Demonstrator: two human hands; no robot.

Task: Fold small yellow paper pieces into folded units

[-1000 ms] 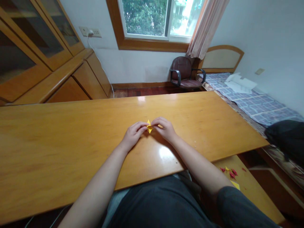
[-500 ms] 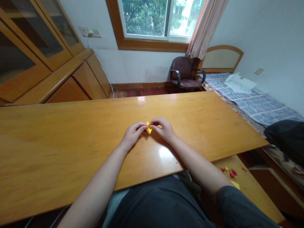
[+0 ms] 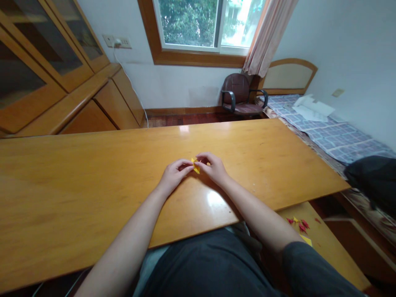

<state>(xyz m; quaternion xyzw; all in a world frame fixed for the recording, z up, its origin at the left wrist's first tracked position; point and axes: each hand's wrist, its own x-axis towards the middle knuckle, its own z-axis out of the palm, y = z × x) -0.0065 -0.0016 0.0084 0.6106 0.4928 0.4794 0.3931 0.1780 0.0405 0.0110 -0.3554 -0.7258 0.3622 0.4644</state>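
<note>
A small folded yellow paper piece (image 3: pixel 195 166) lies between my two hands at the middle of a long wooden table (image 3: pixel 93 173). My left hand (image 3: pixel 172 175) pinches its left side with curled fingers. My right hand (image 3: pixel 213 167) pinches its right side, and a bit of yellow shows under those fingers. Both wrists rest on the tabletop.
A lower wooden surface (image 3: pixel 324 243) at the right carries small red and yellow folded pieces (image 3: pixel 299 225). Beyond the table stand a brown chair (image 3: pixel 239 95), a bed with a checked cover (image 3: pixel 334 132), a black bag (image 3: pixel 374 177) and wooden cabinets (image 3: pixel 62 74).
Both hands have shifted very slightly while working the yellow paper; the paper has turned a little between the fingertips. Nothing else moved.
</note>
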